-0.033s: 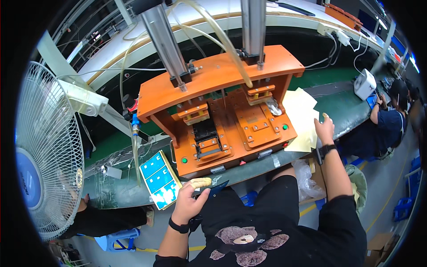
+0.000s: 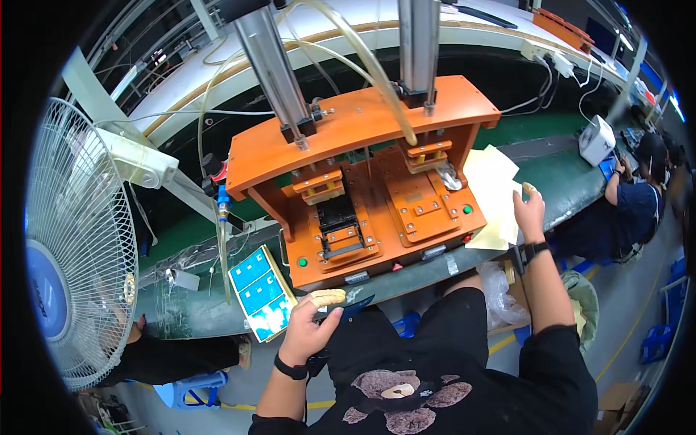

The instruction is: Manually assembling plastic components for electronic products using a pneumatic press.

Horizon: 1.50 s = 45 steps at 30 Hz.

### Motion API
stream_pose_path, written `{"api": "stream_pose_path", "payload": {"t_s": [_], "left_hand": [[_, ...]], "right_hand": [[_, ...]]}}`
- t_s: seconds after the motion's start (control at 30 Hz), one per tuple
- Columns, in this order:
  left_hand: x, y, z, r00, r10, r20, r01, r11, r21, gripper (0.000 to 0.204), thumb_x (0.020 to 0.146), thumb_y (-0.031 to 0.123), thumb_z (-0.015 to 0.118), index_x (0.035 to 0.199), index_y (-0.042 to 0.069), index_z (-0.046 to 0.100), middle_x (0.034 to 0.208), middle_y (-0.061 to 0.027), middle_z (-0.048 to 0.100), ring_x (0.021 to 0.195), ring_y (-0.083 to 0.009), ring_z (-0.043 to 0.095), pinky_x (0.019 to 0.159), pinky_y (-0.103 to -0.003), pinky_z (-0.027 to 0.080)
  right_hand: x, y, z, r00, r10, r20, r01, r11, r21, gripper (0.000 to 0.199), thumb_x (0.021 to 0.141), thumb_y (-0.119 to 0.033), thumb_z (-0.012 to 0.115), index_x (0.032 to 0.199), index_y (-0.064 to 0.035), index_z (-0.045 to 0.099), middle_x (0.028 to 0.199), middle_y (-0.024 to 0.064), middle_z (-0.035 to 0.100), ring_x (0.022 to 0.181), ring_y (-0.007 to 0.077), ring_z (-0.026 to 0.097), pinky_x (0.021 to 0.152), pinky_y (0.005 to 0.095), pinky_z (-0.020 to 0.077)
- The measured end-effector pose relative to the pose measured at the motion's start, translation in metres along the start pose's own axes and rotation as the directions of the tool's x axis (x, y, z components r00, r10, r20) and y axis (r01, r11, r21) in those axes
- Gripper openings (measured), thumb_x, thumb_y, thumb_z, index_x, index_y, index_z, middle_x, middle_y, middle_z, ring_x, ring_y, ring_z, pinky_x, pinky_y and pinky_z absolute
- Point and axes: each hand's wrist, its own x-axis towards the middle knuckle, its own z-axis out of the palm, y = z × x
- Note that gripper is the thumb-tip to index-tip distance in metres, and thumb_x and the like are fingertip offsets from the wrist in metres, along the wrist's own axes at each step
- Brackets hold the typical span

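Low at the table's front edge, my left hand (image 2: 308,330) is closed on a thin dark-blue panel (image 2: 358,305) held nearly edge-on; a yellow cot covers its index finger. My right hand (image 2: 531,217) is beside the pale yellow sheets (image 2: 487,192), thumb and cot-covered index finger apart, with nothing seen between them. Between the hands stands an orange two-station press (image 2: 362,127). A black frame-like piece (image 2: 338,217) lies in its left station. The bare orange plate (image 2: 420,210) of the right station is exposed, with crumpled clear film (image 2: 449,176) behind it.
Left of the press lies a stack with blue rectangular panels (image 2: 262,290). A white fan (image 2: 80,239) stands far left. Two metal cylinders (image 2: 270,69) and a hose (image 2: 362,54) rise above the press. Another person (image 2: 638,188) sits far right. A box with plastic bags (image 2: 500,297) is below the table.
The whole view has shifted very slightly. Both hands keep nearly the same pose, and the dark-blue panel stays in my left hand.
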Motion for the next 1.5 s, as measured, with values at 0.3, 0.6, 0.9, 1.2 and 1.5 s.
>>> {"api": "stream_pose_path", "payload": {"t_s": [0.3, 0.6, 0.9, 1.2, 1.5], "left_hand": [[0.035, -0.003, -0.019, 0.973, 0.136, 0.185, -0.120, 0.988, -0.097, 0.025, 0.083, 0.005, 0.070, 0.107, 0.001, 0.068, 0.108, -0.0149, 0.069, 0.102, -0.0303, 0.066, 0.091, -0.037, 0.050], [0.070, -0.035, -0.052, 0.992, 0.123, 0.024, -0.117, 0.979, -0.167, 0.017, 0.086, 0.001, 0.066, 0.103, 0.003, 0.069, 0.112, -0.0128, 0.069, 0.108, -0.0244, 0.065, 0.095, -0.035, 0.049], [0.170, -0.071, -0.035, 0.981, -0.169, -0.094, 0.180, 0.975, 0.128, 0.027, 0.086, 0.009, 0.060, 0.108, -0.007, 0.062, 0.093, -0.0210, 0.066, 0.091, -0.0313, 0.067, 0.083, -0.035, 0.051], [0.207, -0.132, -0.043, 0.966, -0.196, 0.169, 0.117, 0.912, 0.394, 0.050, 0.093, 0.019, 0.063, 0.140, 0.014, 0.046, 0.146, -0.0087, 0.049, 0.134, -0.0252, 0.047, 0.112, -0.035, 0.037], [0.226, -0.162, -0.066, 0.983, -0.126, 0.133, 0.048, 0.880, 0.473, 0.044, 0.096, 0.028, 0.058, 0.136, 0.014, 0.049, 0.142, -0.0088, 0.051, 0.132, -0.0249, 0.048, 0.111, -0.039, 0.038]], "right_hand": [[-0.141, -0.279, -0.017, 0.430, -0.902, 0.046, 0.752, 0.386, 0.535, 0.036, 0.079, -0.025, 0.074, 0.109, -0.0058, 0.069, 0.109, 0.0122, 0.066, 0.109, 0.0308, 0.057, 0.092, 0.0420, 0.0458], [-0.082, -0.272, -0.055, 0.524, -0.835, -0.169, 0.619, 0.238, 0.749, 0.025, 0.080, 0.005, 0.066, 0.103, -0.0014, 0.069, 0.088, 0.0113, 0.068, 0.077, 0.0267, 0.066, 0.067, 0.0335, 0.0525], [-0.025, 0.018, -0.104, 0.883, 0.248, 0.399, -0.392, -0.081, 0.916, 0.018, 0.102, -0.021, 0.054, 0.111, -0.0071, 0.062, 0.101, 0.0042, 0.067, 0.086, 0.0121, 0.062, 0.074, 0.0265, 0.0513], [0.128, 0.136, 0.113, 0.769, 0.393, 0.504, -0.472, -0.184, 0.862, 0.029, 0.103, -0.025, 0.050, 0.113, 0.0011, 0.055, 0.109, 0.0159, 0.064, 0.101, 0.0237, 0.065, 0.091, 0.0330, 0.0551], [0.136, -0.028, 0.156, 0.757, 0.165, 0.632, -0.585, 0.603, 0.542, 0.028, 0.095, -0.029, 0.057, 0.106, -0.0043, 0.064, 0.097, 0.0082, 0.069, 0.075, 0.0156, 0.067, 0.066, 0.0278, 0.0554]]}}
